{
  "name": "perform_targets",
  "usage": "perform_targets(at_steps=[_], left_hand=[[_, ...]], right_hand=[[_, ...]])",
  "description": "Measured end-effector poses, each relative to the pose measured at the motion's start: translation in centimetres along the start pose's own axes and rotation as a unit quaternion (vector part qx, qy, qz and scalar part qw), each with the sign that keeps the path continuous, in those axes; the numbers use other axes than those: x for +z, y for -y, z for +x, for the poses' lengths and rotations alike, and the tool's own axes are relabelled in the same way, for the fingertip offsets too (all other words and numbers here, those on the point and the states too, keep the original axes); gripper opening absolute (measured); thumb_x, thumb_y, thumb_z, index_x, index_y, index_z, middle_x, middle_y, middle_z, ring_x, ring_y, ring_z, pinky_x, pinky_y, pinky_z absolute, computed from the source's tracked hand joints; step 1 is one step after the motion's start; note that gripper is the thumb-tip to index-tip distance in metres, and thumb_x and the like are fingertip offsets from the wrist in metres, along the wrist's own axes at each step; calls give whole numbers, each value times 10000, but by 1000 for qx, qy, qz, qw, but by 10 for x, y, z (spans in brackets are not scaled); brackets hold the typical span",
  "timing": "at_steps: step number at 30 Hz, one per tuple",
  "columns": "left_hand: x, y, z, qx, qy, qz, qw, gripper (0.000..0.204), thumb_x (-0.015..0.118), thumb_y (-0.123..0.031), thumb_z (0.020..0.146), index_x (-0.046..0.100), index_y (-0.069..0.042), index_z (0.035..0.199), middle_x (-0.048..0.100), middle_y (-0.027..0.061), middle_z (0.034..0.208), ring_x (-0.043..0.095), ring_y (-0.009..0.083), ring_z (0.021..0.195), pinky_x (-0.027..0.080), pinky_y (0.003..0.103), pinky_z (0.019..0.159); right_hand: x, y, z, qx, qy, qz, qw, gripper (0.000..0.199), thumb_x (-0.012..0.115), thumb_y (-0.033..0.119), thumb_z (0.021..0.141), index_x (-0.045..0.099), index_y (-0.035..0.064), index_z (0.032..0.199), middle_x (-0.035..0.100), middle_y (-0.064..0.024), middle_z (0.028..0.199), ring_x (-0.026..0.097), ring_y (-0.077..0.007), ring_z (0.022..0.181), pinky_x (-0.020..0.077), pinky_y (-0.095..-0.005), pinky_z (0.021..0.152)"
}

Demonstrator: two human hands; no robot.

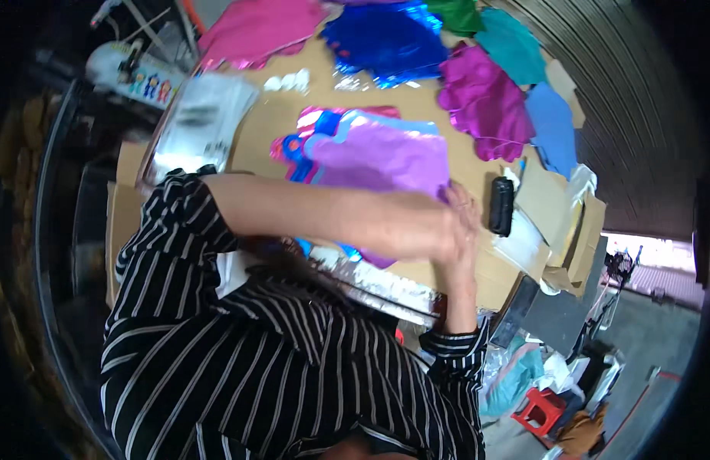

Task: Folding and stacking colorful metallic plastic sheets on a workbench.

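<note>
My left forearm reaches across my front to the right. My left hand (439,234) is blurred and overlaps my right hand (464,211) at the right edge of a shiny purple foil sheet (385,153). Some fingers lie against that edge, but the overlap hides whether either hand grips it. Beneath the purple sheet, light blue, pink and dark blue foil pieces (295,149) stick out at the left and top. My left forearm covers the near part of this stack.
Around the cardboard-covered table (266,130) lie foil piles: pink (263,31), blue (385,38), magenta (485,100), teal (512,46). Clear plastic packs (201,123) rest at left. A black pouch (501,207) and open carton (577,245) are right. A red stool (540,410) stands below.
</note>
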State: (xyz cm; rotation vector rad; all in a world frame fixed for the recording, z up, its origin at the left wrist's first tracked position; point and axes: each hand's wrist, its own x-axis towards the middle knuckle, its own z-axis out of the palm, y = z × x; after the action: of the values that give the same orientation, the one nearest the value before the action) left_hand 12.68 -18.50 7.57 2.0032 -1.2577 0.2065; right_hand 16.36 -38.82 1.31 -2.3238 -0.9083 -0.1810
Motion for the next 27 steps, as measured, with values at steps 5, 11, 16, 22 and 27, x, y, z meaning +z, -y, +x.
perform_targets(at_steps=[5,11,16,22,27], left_hand=[[-88,150,37,-190,-35,173,966,162,640,-190,848,705,-43,832,691,182,883,684,388,840,541,484,725],[-146,326,66,-290,-80,431,851,155,681,-140,797,762,-25,862,728,218,865,733,395,825,613,491,735],[-132,381,71,-318,-91,522,786,152,681,-117,816,772,-36,907,745,200,999,751,376,923,630,474,787],[-139,407,78,-411,-42,457,788,167,664,-126,878,751,8,925,717,220,990,734,400,926,617,481,813],[-131,409,78,-338,-24,512,789,145,656,-104,860,762,-12,898,738,230,968,744,388,947,620,482,795]], right_hand=[[-6,12,10,-17,-18,-22,999,374,709,51,916,645,-46,1271,649,-232,1318,591,-409,1270,380,-513,1159],[-16,10,13,-4,-58,-33,998,342,727,2,881,667,-55,1213,685,-226,1248,653,-395,1174,474,-480,1076],[-13,9,17,0,-63,1,998,338,740,-39,846,685,-54,1180,706,-211,1216,699,-364,1079,550,-443,961],[-18,13,12,-6,-38,24,999,373,768,-28,790,699,-64,1156,709,-207,1201,701,-352,1072,558,-433,960],[-19,13,19,-7,-31,40,999,332,764,-77,793,713,-54,1121,728,-195,1188,718,-344,1049,569,-419,934]])
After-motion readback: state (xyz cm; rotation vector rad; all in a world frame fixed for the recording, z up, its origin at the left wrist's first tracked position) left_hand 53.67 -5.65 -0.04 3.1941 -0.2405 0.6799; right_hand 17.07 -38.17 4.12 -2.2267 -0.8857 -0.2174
